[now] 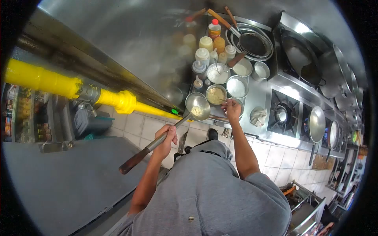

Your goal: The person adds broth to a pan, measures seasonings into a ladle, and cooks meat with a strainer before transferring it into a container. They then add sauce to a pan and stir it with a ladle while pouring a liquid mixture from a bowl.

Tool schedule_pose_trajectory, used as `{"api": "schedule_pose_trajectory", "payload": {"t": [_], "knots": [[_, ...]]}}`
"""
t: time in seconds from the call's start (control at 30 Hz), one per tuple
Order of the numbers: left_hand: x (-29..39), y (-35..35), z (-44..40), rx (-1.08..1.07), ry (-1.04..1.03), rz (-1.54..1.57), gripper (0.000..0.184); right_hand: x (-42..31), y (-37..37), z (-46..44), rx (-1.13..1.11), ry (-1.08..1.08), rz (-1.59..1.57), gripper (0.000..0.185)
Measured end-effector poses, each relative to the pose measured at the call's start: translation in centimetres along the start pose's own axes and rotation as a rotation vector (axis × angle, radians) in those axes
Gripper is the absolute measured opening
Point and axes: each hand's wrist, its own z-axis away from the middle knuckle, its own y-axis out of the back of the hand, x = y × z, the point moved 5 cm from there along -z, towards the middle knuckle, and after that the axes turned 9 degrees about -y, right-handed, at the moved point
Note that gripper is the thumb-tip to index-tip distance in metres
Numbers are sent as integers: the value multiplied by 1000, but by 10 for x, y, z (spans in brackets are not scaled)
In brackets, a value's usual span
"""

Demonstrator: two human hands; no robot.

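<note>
My left hand [165, 141] is closed round the metal shaft of a long ladle [198, 105] with a dark wooden handle. In the ladle's bowl lies a pale yellowish lump [197, 110]. My right hand [231, 109] pinches a small spoon [221, 99] at the edge of a bowl of pale yellow food [215, 94]. Beside that bowl stand a bowl of white powder [236, 87] and another white-filled bowl [217, 74] with a utensil in it.
Squeeze bottles [202, 55] and a red-capped bottle [214, 29] stand behind the bowls. Strainers [252, 44] lie at the back. Rightward are a crumpled cloth [258, 117], a burner [281, 115] and pans [316, 123]. A yellow pipe [118, 101] crosses at left.
</note>
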Motion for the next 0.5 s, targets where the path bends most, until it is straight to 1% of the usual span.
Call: {"api": "schedule_pose_trajectory", "payload": {"t": [0.03,0.23,0.37,0.43,0.47,0.5], "knots": [[1,2,1,-2,1,-11,33,1,4,-1,22,-48,-62,29],[-2,-1,-8,8,10,18,34,-7,18,4,4,-106,-201,30],[-10,-8,-19,12,14,85,32,-44,24,26,-11,-107,-222,31],[-19,-10,-25,3,11,125,31,-76,23,48,-44,14,-171,32],[-21,-12,-28,-3,10,164,30,-88,24,60,-38,17,-171,32],[-20,-15,-29,-10,10,165,30,-101,21,73,-78,66,-83,32]]}}
